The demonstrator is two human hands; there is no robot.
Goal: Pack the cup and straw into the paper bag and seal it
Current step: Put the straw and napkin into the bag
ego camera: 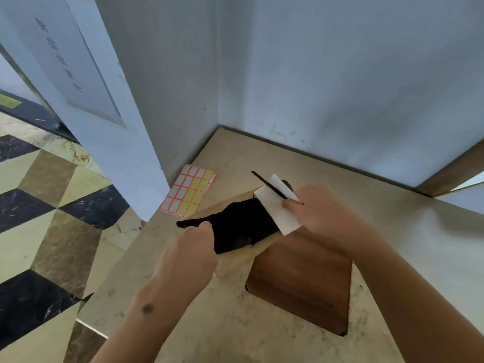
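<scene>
Head view: straw (272, 186) (perhaps napkin-wrapped) above bag (301, 279)

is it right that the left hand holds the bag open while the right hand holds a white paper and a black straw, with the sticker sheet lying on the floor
Not quite. The head view shows the sticker sheet lying on the counter, not the floor. The left hand holds the bag open; the right hand holds the white paper and black straw.
</scene>
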